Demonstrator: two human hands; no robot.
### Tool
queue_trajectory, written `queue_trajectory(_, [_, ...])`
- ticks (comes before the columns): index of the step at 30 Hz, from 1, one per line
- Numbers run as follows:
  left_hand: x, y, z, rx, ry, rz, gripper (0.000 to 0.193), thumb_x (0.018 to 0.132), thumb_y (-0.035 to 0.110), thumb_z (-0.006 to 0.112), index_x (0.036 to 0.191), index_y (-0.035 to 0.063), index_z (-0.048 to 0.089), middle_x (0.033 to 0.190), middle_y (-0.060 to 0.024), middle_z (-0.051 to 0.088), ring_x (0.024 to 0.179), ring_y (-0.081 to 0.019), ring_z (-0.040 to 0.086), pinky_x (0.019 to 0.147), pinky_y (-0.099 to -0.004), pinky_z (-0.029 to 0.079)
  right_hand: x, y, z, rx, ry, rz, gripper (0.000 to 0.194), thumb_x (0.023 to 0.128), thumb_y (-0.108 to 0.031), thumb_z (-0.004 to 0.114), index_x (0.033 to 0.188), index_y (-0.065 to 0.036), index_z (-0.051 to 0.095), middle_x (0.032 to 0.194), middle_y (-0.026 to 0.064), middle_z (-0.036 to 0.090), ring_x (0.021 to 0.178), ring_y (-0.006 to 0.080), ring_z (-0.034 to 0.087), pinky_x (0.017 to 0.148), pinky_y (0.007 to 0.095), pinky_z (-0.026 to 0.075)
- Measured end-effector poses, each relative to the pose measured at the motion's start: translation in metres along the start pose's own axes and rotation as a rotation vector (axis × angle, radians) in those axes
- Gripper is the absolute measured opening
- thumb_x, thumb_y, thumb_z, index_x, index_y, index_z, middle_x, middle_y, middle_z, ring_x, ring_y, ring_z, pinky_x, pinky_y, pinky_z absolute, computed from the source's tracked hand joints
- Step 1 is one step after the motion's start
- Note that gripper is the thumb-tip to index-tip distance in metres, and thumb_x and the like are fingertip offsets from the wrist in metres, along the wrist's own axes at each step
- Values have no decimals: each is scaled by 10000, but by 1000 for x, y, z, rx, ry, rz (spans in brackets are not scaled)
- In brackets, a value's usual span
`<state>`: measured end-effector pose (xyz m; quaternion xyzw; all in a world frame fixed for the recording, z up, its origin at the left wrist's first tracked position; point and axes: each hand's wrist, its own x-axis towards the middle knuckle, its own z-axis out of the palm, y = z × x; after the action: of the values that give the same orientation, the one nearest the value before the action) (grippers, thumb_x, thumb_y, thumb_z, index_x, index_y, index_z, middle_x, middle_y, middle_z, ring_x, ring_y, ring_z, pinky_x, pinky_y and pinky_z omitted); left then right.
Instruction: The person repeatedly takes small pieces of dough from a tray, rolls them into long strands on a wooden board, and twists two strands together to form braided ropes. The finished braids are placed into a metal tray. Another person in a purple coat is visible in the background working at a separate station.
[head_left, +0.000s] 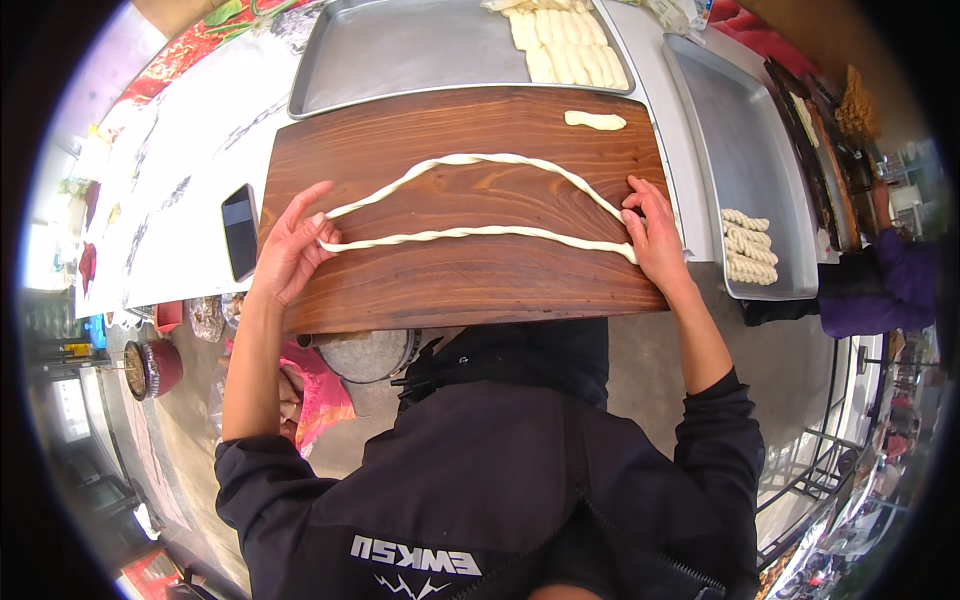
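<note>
A thin twisted dough rope spans a brown wooden board (465, 289) as two strands. The upper strand (480, 159) bows away from me in an arc; the lower strand (465, 234) runs nearer and almost straight. My left hand (294, 244) pinches both strands at their left ends, thumb against the fingers. At the other side my right hand (651, 229) has its fingers on the right ends, and a tip of the lower strand pokes out beneath it. Whether the strands join inside either hand is hidden. One short dough piece (595, 120) lies at the board's far right corner.
Beyond the board sits a metal tray (412, 45) with rows of dough pieces (566, 45) at its right. Another tray (750, 142) on the right holds several braided dough twists (750, 251). A phone (240, 232) lies left of the board. Someone's purple sleeve (892, 285) shows at far right.
</note>
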<state>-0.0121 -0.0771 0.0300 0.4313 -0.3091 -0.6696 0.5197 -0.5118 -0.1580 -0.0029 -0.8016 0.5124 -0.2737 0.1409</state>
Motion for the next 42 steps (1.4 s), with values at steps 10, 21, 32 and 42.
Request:
queue_trajectory(10, [-4,-11,-5,-11,31,101,269,1002,178,625,1201,-1,654,894,-53,629,819,-147,576,793,-289,481,-3,-6,-5,101,-36,68,132,955,-129,618,989,-14,560,1325,178,604,1249,366,529,1038,434,417])
queue_trajectory(21, [2,-9,-8,-20,6,100,193,998,188,626,1115,42,672,909,-11,602,884,-122,577,808,-288,473,2,0,-4,94,21,81,142,980,-144,586,960,-12,537,1297,178,608,1205,362,550,1015,462,433])
queue_trajectory(32, [1,-14,0,10,141,197,235,1025,197,585,1142,-4,615,849,-32,583,815,-158,589,773,-289,493,-3,1,0,134,-29,98,138,970,-138,597,975,-2,577,1306,189,606,1204,363,549,1017,447,427])
queue_trajectory(42, [0,-9,29,231,179,384,244,1052,236,534,898,52,574,769,-13,455,835,-170,500,783,-324,433,0,-12,-10,350,-70,297,149,1004,-160,586,989,-15,558,1193,146,660,1038,283,608,919,335,478])
